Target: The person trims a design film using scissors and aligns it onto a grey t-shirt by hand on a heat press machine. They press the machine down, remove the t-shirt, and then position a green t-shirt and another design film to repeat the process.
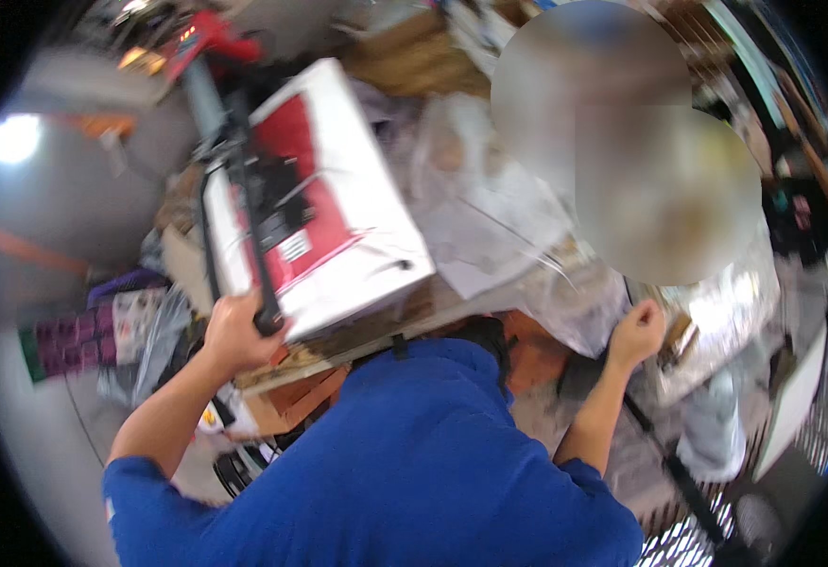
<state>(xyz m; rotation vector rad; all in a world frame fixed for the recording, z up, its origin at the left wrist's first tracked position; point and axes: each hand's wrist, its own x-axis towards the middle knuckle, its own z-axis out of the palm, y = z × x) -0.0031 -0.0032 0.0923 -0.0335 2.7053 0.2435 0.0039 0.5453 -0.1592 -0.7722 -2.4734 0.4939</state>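
My left hand is closed round the near end of a long black pole. The pole runs away over a white and red box. At its far end sits a red tool-like part, blurred by motion. My right hand is curled into a fist at the right side of the bench, beside crumpled clear plastic wrap. Whatever it may hold is hidden. Below it a dark rod or strap slants down to the right; I cannot tell whether the hand touches it.
A wooden bench edge runs in front of me. Plastic sheeting covers its middle. A silvery wrapped bundle lies right, with a whitish plastic bag below. Purple packaging is at left. Part of the far right is blurred out.
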